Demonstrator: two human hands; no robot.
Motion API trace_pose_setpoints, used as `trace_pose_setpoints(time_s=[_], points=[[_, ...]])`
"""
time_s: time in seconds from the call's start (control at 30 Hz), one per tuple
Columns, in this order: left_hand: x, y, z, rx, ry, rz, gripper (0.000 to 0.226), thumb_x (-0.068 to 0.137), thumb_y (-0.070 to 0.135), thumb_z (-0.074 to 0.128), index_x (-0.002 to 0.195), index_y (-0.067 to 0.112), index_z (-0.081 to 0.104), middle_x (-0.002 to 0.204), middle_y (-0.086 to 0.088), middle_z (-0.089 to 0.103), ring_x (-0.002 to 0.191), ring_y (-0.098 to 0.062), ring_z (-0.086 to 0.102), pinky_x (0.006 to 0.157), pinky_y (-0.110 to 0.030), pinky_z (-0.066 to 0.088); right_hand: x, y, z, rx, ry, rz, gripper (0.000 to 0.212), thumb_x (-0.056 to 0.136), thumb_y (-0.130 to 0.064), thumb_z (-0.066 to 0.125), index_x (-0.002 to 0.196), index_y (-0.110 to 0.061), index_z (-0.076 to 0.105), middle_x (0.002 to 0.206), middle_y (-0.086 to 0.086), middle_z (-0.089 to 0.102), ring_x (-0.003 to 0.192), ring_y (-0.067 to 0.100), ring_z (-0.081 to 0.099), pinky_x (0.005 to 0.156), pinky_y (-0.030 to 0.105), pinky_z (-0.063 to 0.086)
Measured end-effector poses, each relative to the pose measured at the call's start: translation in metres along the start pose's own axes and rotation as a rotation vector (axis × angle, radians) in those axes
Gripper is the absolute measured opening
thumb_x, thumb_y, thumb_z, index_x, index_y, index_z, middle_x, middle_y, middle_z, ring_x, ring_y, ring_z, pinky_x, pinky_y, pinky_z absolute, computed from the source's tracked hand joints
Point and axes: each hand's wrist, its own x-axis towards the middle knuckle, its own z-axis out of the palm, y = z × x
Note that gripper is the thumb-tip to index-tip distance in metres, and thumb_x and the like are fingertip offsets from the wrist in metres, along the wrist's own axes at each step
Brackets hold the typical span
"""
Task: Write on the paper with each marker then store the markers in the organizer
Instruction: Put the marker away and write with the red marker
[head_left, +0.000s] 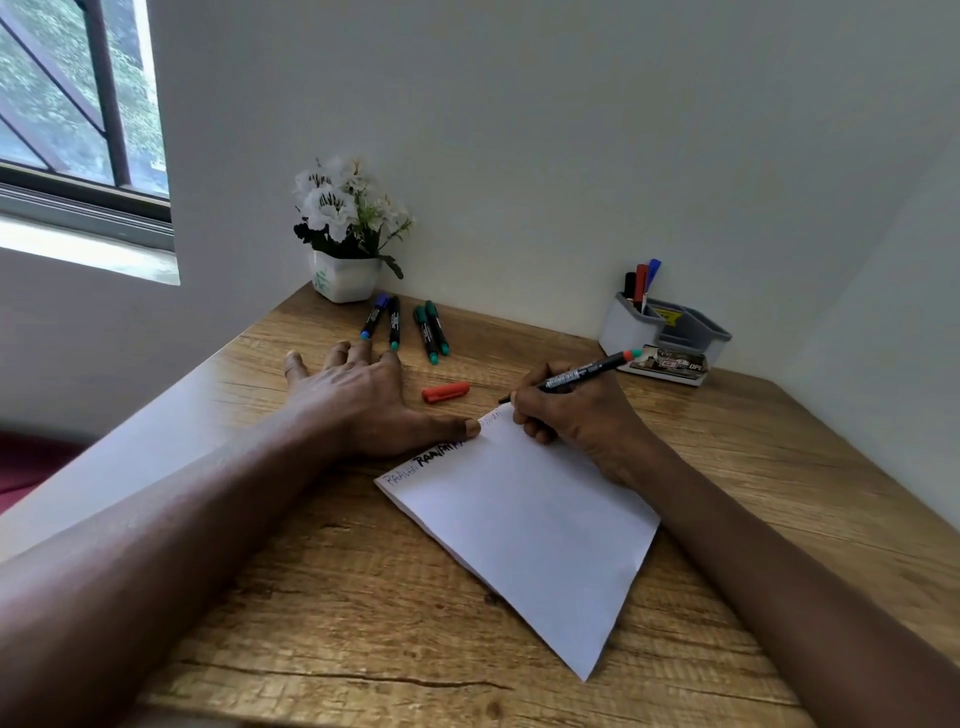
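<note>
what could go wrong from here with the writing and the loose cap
1. The right hand writes with the red-ended marker at the far corner of the paper; a stroke may run off onto the wooden table.
2. Only the thumb of the left hand pins the sheet, so it might shift or smear.
3. The red cap lies loose near both hands and could get knocked away.

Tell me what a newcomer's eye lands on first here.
The right hand holds an uncapped marker over the top edge of the white paper mid-table, while the left hand pins its corner. Its red cap lies between the hands. Four capped markers wait near the flower pot.
</note>
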Motion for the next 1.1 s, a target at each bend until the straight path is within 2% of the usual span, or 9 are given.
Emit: trace_pose_setpoints(time_s=[0.07, 0.13, 0.2, 0.33, 0.47, 0.6, 0.9, 1.0, 1.1], points=[[-0.0003, -0.0004, -0.0002, 0.001, -0.001, -0.001, 0.136, 0.055, 0.106, 0.035, 0.162, 0.022, 0.019, 0.171, -0.008, 0.007, 0.157, -0.030, 0.006, 0.119, -0.070, 0.003, -0.0003, 0.0009, 0.0018, -0.061, 0.026, -0.034, 0.008, 0.085, -0.003, 0.072, 0.082, 0.001, 0.066, 0.058, 0.008, 0.064, 0.048, 0.016, 0.055, 0.043, 0.022, 0.044], [-0.0009, -0.0001, -0.0009, -0.001, -0.004, -0.003, 0.135, 0.056, 0.105, 0.035, 0.161, 0.022, 0.019, 0.171, -0.008, 0.006, 0.157, -0.030, 0.006, 0.119, -0.070, 0.002, 0.0003, 0.0019, 0.0012, -0.080, 0.028, -0.047, 0.010, 0.085, -0.005, 0.072, 0.081, 0.001, 0.065, 0.055, 0.007, 0.061, 0.045, 0.016, 0.053, 0.040, 0.022, 0.041], [-0.0012, 0.0002, -0.0012, -0.009, -0.003, -0.003, 0.136, 0.055, 0.104, 0.035, 0.161, 0.022, 0.020, 0.171, -0.008, 0.006, 0.157, -0.030, 0.005, 0.120, -0.069, 0.002, 0.0009, 0.0027, 0.0001, -0.087, 0.019, -0.075, 0.012, 0.085, -0.003, 0.073, 0.079, 0.003, 0.064, 0.053, 0.006, 0.059, 0.043, 0.015, 0.051, 0.040, 0.022, 0.040], [-0.0006, 0.0002, -0.0003, -0.007, 0.002, -0.004, 0.137, 0.053, 0.106, 0.034, 0.161, 0.022, 0.021, 0.171, -0.009, 0.008, 0.157, -0.030, 0.006, 0.119, -0.070, 0.002, 0.0022, 0.0045, 0.0018, -0.134, 0.018, -0.123, 0.017, 0.083, -0.001, 0.072, 0.070, -0.004, 0.062, 0.049, 0.000, 0.055, 0.041, 0.011, 0.047, 0.043, 0.023, 0.040], [-0.0015, 0.0003, -0.0007, -0.013, 0.005, -0.002, 0.137, 0.052, 0.105, 0.034, 0.161, 0.022, 0.022, 0.171, -0.009, 0.008, 0.157, -0.030, 0.007, 0.119, -0.069, 0.003, 0.0035, 0.0042, 0.0004, -0.138, -0.001, -0.102, 0.018, 0.083, -0.002, 0.073, 0.079, 0.011, 0.061, 0.053, 0.007, 0.056, 0.044, 0.015, 0.048, 0.044, 0.024, 0.040], [-0.0021, 0.0010, -0.0021, -0.015, -0.008, -0.005, 0.141, 0.046, 0.105, 0.030, 0.161, 0.023, 0.022, 0.171, -0.008, 0.007, 0.157, -0.030, 0.006, 0.120, -0.069, 0.003, 0.0011, 0.0036, -0.0015, -0.116, -0.012, -0.100, 0.015, 0.086, -0.003, 0.072, 0.078, 0.006, 0.063, 0.055, 0.007, 0.058, 0.044, 0.013, 0.050, 0.042, 0.021, 0.041], [-0.0018, 0.0003, -0.0021, -0.011, -0.019, -0.012, 0.145, 0.041, 0.105, 0.026, 0.161, 0.024, 0.021, 0.171, -0.008, 0.007, 0.157, -0.030, 0.006, 0.120, -0.069, 0.003, 0.0009, 0.0038, -0.0013, -0.110, -0.021, -0.099, 0.019, 0.086, -0.003, 0.072, 0.083, 0.012, 0.060, 0.055, 0.006, 0.058, 0.046, 0.015, 0.051, 0.043, 0.022, 0.042], [-0.0018, 0.0003, -0.0018, -0.011, -0.021, -0.015, 0.142, 0.045, 0.105, 0.029, 0.161, 0.024, 0.020, 0.171, -0.007, 0.006, 0.157, -0.030, 0.005, 0.120, -0.069, 0.002, 0.0003, 0.0027, -0.0002, -0.111, 0.000, -0.085, 0.019, 0.085, -0.003, 0.072, 0.079, 0.010, 0.059, 0.056, 0.009, 0.057, 0.046, 0.016, 0.050, 0.041, 0.022, 0.041], [-0.0017, 0.0005, -0.0021, -0.010, -0.021, -0.015, 0.141, 0.046, 0.105, 0.029, 0.161, 0.025, 0.021, 0.171, -0.007, 0.006, 0.157, -0.030, 0.005, 0.120, -0.069, 0.002, -0.0008, 0.0023, 0.0003, -0.087, 0.040, -0.094, 0.017, 0.086, -0.002, 0.071, 0.074, -0.001, 0.060, 0.054, 0.008, 0.056, 0.043, 0.015, 0.050, 0.040, 0.021, 0.040]])
